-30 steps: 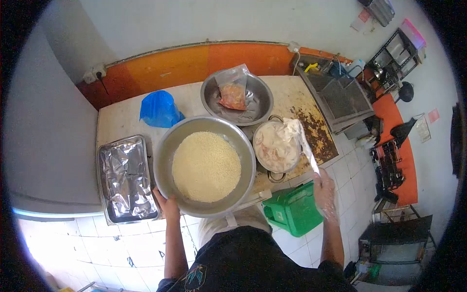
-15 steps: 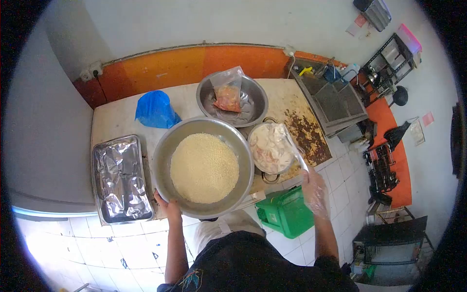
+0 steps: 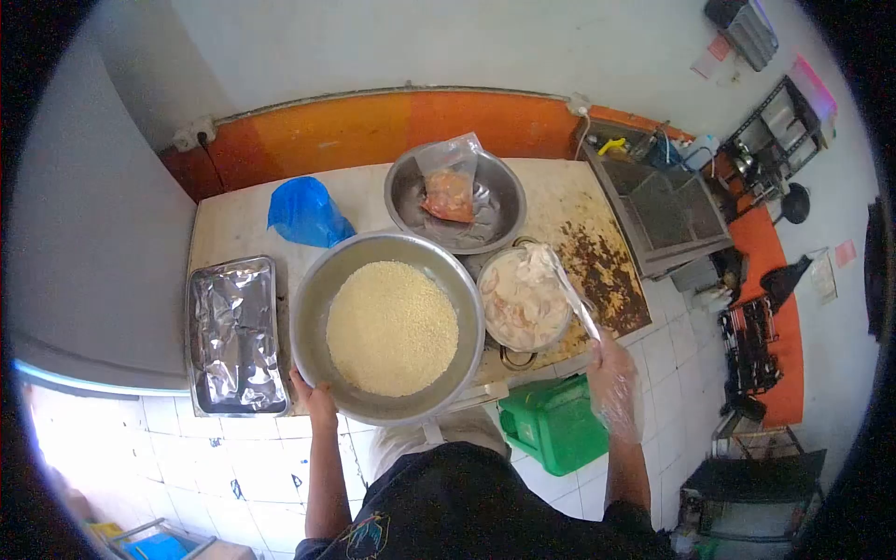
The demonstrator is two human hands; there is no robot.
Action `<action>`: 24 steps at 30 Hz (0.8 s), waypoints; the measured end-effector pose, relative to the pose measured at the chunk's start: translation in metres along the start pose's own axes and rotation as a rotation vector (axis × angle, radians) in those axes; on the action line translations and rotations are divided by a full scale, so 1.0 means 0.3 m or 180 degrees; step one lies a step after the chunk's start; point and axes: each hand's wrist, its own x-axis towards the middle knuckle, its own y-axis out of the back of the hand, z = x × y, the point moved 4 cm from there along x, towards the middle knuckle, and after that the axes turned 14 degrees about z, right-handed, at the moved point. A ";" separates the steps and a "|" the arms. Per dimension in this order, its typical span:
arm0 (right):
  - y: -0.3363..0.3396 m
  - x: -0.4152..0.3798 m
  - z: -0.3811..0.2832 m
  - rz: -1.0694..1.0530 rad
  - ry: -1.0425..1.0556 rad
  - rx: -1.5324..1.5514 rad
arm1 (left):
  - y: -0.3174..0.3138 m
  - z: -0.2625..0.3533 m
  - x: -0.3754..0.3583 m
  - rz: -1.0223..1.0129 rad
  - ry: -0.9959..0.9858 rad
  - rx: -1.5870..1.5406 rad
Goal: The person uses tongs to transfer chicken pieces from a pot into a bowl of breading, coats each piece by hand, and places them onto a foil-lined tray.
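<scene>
My left hand (image 3: pixel 315 399) grips the lower left rim of a large metal bowl (image 3: pixel 313 289) that holds pale yellow crumbs (image 3: pixel 392 327). In a clear plastic glove, my right hand (image 3: pixel 613 373) is closed round the handle of metal tongs (image 3: pixel 581 301). The tips of the tongs are at pale, wet pieces (image 3: pixel 525 297) in a pot with looped handles, right of the bowl. Behind them stands a second metal bowl (image 3: pixel 406 191) with a clear bag of orange-red food (image 3: pixel 450 194) in it.
A foil-lined metal tray (image 3: pixel 233 341) lies at the table's left, with a blue bag (image 3: pixel 306 213) behind it. A green bin (image 3: pixel 555 425) stands below the front edge. At the right are a sink (image 3: pixel 653 210) and a peeling table patch (image 3: pixel 602 280).
The view has shifted slightly. My left hand stays on the bowl's rim, and my right hand still holds the tongs at the pot, a little lower.
</scene>
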 end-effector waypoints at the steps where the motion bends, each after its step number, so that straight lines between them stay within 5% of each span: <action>1: 0.030 0.019 -0.015 -0.0259 -0.0228 0.0034 | -0.006 0.017 -0.005 0.0025 -0.0009 0.0034; 9: 0.078 0.018 -0.002 -0.0315 -0.0469 0.0147 | -0.030 0.102 -0.037 0.0149 0.0519 -0.0143; 11: 0.010 -0.005 0.041 -0.0128 -0.0053 0.0108 | -0.029 0.100 -0.052 0.0150 0.0376 -0.0055; 14: 0.033 -0.016 -0.013 -0.0381 -0.0584 -0.0161 | -0.019 0.077 -0.039 0.0264 0.0329 -0.0046; 24: 0.208 -0.065 -0.287 -0.0668 -0.0612 0.0165 | -0.019 0.061 -0.015 0.0064 0.0474 -0.0331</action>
